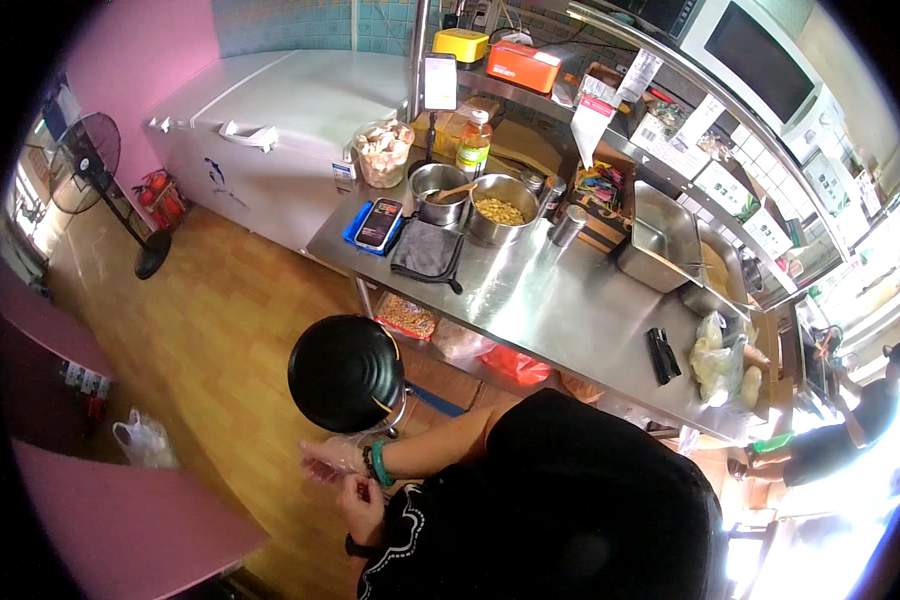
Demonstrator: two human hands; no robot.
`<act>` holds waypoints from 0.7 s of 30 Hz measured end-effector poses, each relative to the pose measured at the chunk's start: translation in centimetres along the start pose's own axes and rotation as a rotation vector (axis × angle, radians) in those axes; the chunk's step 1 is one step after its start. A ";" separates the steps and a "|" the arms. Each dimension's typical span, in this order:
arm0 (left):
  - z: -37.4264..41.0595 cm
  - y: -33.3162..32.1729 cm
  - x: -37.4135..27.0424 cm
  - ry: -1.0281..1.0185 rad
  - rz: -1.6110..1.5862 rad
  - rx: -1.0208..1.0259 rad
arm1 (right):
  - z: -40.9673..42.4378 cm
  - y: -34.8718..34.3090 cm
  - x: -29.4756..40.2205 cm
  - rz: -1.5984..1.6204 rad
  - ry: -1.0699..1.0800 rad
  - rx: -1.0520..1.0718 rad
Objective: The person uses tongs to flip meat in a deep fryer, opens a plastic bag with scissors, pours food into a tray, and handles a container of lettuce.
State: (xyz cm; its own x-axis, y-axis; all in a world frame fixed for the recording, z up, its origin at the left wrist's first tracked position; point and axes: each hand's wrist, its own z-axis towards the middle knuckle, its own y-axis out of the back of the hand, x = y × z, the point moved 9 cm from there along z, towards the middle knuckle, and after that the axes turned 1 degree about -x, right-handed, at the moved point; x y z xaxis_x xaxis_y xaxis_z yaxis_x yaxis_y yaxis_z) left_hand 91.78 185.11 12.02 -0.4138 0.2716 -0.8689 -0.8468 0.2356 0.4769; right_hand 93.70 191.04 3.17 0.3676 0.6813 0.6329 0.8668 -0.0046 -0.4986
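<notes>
Both hands are together at the lower left, over the wood-look floor and beside a round black stool (345, 373). My right hand (330, 459) reaches out past a teal bangle (382, 462) and a dark beaded bracelet. A shiny clear film on it looks like a thin plastic glove. Its fingers are extended, with no object visible in them. My left hand (363, 504), a black band at its wrist, is curled close to the right wrist. Whether its fingers pinch the film is too small to tell.
A steel table (555, 292) holds pots (504, 210), a folded grey cloth (427, 251), a phone (379, 223) and bagged produce (716, 360). Behind stands a chest freezer (270, 150). Pink tabletops (131, 517) and a standing fan (97, 169) are left; another person (844, 435) is far right.
</notes>
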 end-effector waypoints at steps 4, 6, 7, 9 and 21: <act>3.9 3.7 3.9 0.005 -0.008 0.045 | 5.9 -2.3 1.4 -0.026 -0.054 -0.024; 6.1 5.8 5.4 0.001 -0.037 0.066 | 9.0 -3.2 3.0 0.019 -0.036 -0.053; 7.4 7.0 6.2 -0.003 -0.054 0.072 | 10.4 -4.0 3.9 0.043 -0.029 -0.064; 10.5 9.6 7.4 -0.054 -0.022 0.129 | 14.2 -4.7 5.9 0.066 0.080 -0.079; 24.5 20.4 14.0 -0.138 -0.049 0.454 | 20.1 -4.4 17.6 0.380 0.365 -0.349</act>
State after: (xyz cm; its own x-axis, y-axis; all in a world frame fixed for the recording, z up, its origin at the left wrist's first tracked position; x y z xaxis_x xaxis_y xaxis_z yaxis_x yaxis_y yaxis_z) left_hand 76.91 216.58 12.88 -0.3028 0.3643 -0.8807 -0.6197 0.6268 0.4723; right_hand 89.59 217.74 4.63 0.7091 0.2921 0.6418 0.6896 -0.4772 -0.5447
